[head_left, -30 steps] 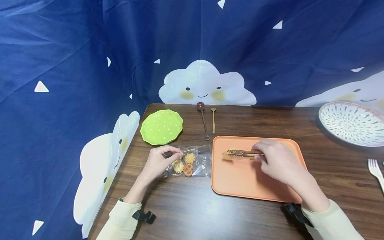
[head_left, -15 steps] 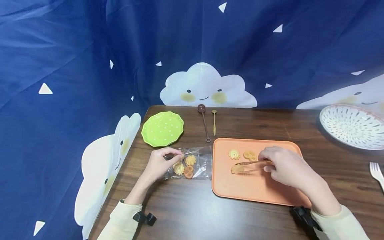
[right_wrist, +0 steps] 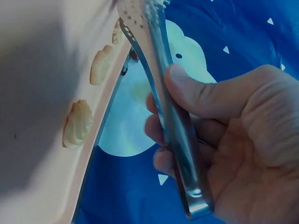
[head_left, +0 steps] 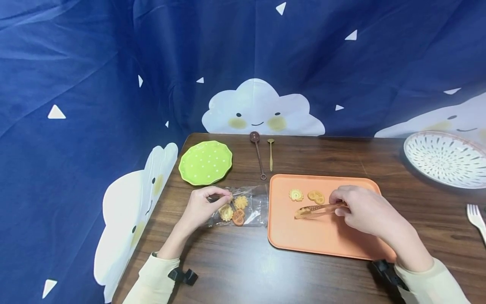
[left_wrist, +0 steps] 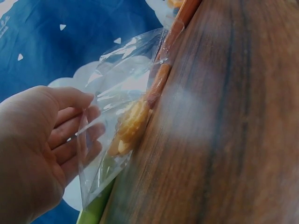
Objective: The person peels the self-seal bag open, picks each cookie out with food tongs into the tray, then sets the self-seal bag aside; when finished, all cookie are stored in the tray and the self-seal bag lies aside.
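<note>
My left hand (head_left: 208,207) pinches the raised edge of a clear plastic bag (head_left: 259,207) holding several cookies, and the left wrist view shows the same film (left_wrist: 117,79) between thumb and fingers. In my right hand (head_left: 364,211) is a pair of metal tongs (right_wrist: 175,126) with perforated heads, pointing left over the orange tray (head_left: 296,240). Whether anything sits between their tips cannot be told. Behind the tongs lie a round cookie (head_left: 296,195) and a pretzel-shaped cookie (head_left: 316,197). A swirled cookie (right_wrist: 78,126) shows only in the right wrist view.
A green dotted plate (head_left: 205,163) stands behind the bag. Beside it lie a brown ladle (head_left: 258,154) and a small gold spoon (head_left: 271,155). To the right are a patterned white plate (head_left: 446,158) and a white fork (head_left: 475,217).
My right hand has brought the tongs toward the front of the tray, uncovering two cookies. Their arms, spread half a second ago, have come together. My left hand keeps its hold on the bag.
</note>
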`<act>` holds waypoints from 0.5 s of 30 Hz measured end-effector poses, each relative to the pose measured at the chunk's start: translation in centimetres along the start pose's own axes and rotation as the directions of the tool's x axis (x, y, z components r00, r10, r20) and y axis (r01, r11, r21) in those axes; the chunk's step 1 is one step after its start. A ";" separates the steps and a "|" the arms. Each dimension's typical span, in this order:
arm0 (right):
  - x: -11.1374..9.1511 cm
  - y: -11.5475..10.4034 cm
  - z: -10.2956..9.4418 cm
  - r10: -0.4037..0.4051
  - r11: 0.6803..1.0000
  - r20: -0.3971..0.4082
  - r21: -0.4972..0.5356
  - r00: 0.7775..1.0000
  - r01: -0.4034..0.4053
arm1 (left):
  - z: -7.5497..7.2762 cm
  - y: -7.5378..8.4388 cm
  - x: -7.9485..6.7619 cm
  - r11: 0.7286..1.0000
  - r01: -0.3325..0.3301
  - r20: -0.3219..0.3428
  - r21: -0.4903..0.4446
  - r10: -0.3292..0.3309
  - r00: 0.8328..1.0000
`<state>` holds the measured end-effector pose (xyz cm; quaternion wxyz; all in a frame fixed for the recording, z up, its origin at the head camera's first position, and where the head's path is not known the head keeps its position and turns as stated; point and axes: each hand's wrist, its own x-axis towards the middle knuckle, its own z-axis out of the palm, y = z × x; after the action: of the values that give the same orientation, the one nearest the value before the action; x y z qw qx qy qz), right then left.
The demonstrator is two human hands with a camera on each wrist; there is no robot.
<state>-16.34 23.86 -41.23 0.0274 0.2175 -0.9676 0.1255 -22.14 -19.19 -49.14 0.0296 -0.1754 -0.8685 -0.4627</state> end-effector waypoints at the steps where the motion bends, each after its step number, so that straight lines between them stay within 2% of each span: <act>1: 0.1 0.0 0.1 -0.011 1.000 -0.015 -0.005 1.000 0.011 | 0.0 0.0 0.0 1.000 0.001 -0.001 0.000 -0.001 1.000; 5: 0.3 0.1 0.7 -0.072 0.997 -0.100 -0.036 0.992 0.068 | 0.0 0.1 0.0 1.000 -0.004 -0.010 -0.003 0.004 1.000; 9: 0.5 0.0 1.2 -0.159 0.985 -0.176 -0.098 0.971 0.144 | 0.0 0.2 0.0 1.000 -0.009 -0.018 0.000 0.009 1.000; 15: 0.5 -0.1 1.2 -0.251 0.964 -0.218 -0.146 0.943 0.223 | -0.1 0.1 0.0 1.000 -0.008 -0.020 0.015 0.009 1.000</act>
<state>-16.72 23.29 -42.27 0.1694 0.3141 -0.9300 0.0883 -22.14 -19.21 -49.04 0.0413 -0.1743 -0.8708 -0.4579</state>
